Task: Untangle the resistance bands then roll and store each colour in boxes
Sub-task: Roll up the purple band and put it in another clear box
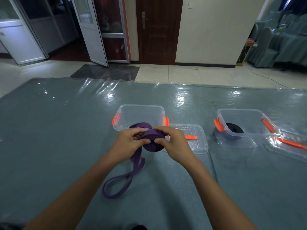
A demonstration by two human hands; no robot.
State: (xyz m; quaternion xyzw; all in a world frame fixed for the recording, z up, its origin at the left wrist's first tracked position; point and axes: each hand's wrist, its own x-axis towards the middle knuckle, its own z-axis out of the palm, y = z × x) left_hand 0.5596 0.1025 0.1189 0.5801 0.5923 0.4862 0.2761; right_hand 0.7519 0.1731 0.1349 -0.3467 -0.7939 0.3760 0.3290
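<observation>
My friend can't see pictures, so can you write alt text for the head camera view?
A left hand and right hand grip a half-rolled purple band over a grey-green mat, its tail trailing toward the viewer. Behind them sits an open clear box with orange latches, its lid beside it; at right, a second clear box holds a rolled black band.

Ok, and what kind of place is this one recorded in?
Likely a banquet or function room, not a workshop: tiled floor, cloth-covered chairs at far right, and a plastic-sheeted table used as the work surface.
</observation>
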